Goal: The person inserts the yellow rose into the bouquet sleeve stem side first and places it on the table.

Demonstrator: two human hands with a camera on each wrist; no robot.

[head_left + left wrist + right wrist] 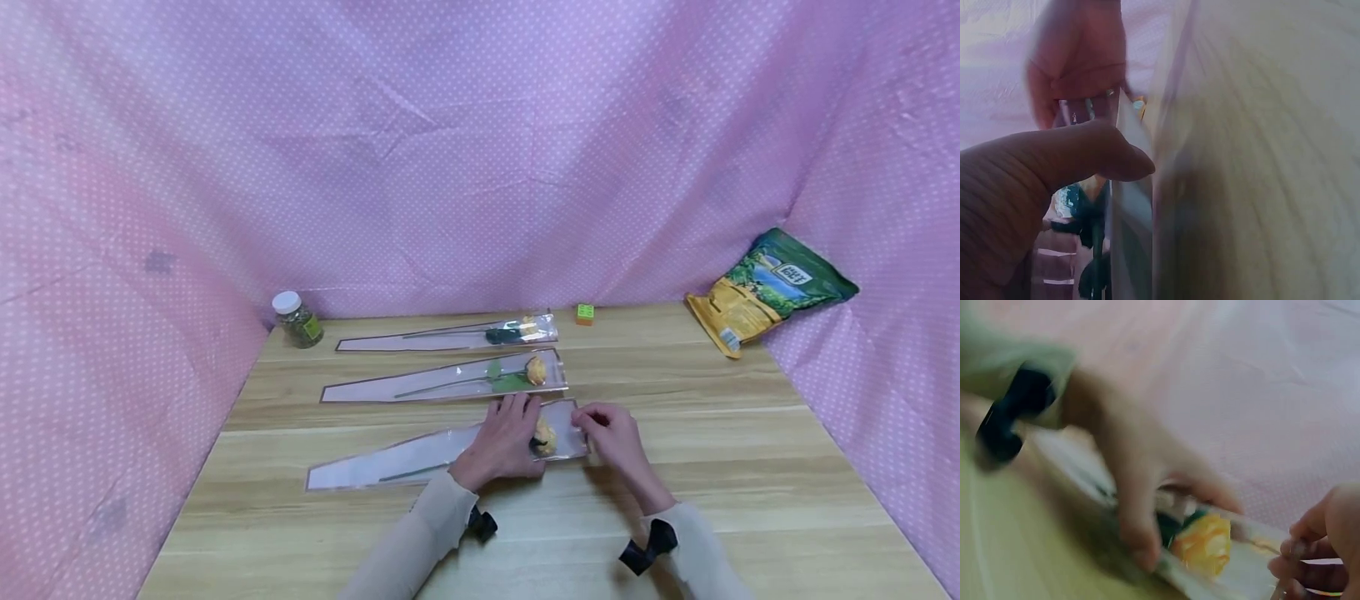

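A yellow rose (545, 437) lies inside the nearest clear sleeve (360, 472), which has a pale backing and a dark border. My left hand (504, 437) arches across this sleeve beside the bloom, covering part of the stem. In the right wrist view its thumb comes down at the near edge and its fingers at the far one. At the wide end, my right hand (611, 433) pinches the sleeve's edge between thumb and fingers. The left wrist view shows the left thumb (1116, 156) against the sleeve's edge, dark green leaves (1088, 219) behind it.
Two more sleeved roses lie behind, a middle sleeve (420, 390) and a far sleeve (420, 342). A white-lidded jar (303, 325) stands at the back left. A small green-and-orange block (585, 314) sits at the back, and a green-and-yellow bag (772, 287) leans against the pink cloth (480, 167) at right.
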